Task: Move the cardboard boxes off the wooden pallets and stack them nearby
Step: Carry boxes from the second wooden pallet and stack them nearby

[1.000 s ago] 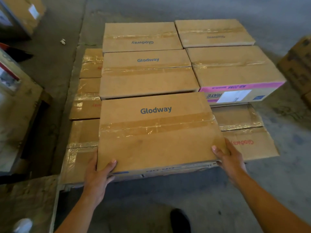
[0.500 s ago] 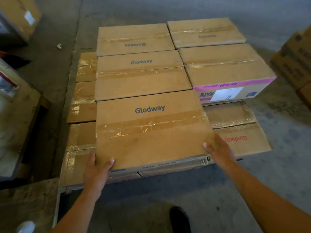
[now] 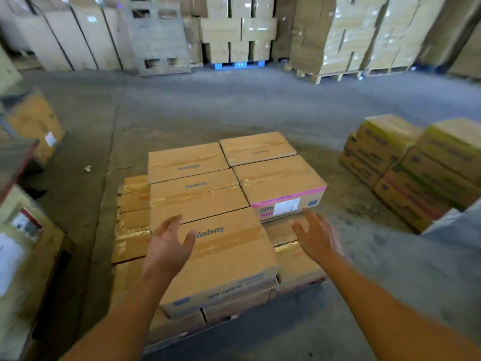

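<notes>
Several brown cardboard boxes marked Glodway lie in two layers on a low pallet in the middle of the floor. The nearest top box (image 3: 229,259) rests at the front of the stack. My left hand (image 3: 169,246) hovers over its left half, fingers spread, holding nothing. Out past the box's right edge my right hand (image 3: 316,237) is raised, palm open, above a lower-layer box (image 3: 294,259). A box with a pink stripe and white label (image 3: 283,188) sits behind on the right. The pallet itself is hidden under the boxes.
A stack of yellow-topped cartons (image 3: 421,168) stands on the floor to the right. Boxes and crates (image 3: 28,246) crowd the left edge. Tall wrapped pallet loads (image 3: 346,35) line the back wall. Bare concrete floor (image 3: 234,105) lies beyond the pallet.
Both hands have let go of the nearest box's front corners and lifted, fingers open. The view has tilted up, showing the warehouse behind. The box stays on the stack.
</notes>
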Demonstrator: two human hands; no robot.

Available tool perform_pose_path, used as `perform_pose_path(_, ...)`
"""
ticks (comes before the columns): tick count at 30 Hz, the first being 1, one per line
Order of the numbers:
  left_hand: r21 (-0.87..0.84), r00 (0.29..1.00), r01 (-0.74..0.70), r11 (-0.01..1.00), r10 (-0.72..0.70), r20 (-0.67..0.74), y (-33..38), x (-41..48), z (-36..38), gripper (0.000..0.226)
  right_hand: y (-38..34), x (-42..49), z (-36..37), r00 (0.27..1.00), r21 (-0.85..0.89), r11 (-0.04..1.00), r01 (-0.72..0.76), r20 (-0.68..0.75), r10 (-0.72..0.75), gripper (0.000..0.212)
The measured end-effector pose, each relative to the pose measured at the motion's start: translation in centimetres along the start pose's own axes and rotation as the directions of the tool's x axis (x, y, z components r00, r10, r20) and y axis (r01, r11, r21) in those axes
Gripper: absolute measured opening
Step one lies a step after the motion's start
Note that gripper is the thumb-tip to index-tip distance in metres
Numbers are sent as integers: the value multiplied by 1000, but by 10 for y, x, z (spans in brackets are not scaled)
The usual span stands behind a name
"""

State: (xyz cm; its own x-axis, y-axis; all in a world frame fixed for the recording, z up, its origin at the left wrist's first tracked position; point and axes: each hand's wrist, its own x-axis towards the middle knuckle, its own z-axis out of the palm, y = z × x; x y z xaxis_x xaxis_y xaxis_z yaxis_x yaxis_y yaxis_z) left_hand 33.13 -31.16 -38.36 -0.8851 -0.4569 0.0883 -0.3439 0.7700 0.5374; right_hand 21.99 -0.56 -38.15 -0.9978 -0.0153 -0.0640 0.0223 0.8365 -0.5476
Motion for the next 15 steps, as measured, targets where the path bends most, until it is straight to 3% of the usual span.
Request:
perform_pose_path(1, 21, 997, -73, 997, 73, -23, 25, 7, -21, 58, -12, -6, -29, 998, 11, 1000, 29, -52, -28, 80)
perform_pose_path(4, 52, 969, -237, 970, 240, -65, 97, 18, -75, 58, -35, -21, -113, 975, -45, 994, 103, -194, -110, 61)
perform_pose_path(7, 69, 926, -358, 931, 363, -101, 164, 19, -109, 60, -37, -33, -182, 938, -51, 994, 99, -327, -111, 55)
perform_pose_path(15, -19, 802, -593, 805, 588, -103, 309, 29, -109, 66, 20, -42, -311, 833, -51, 997, 53, -548, -73, 51)
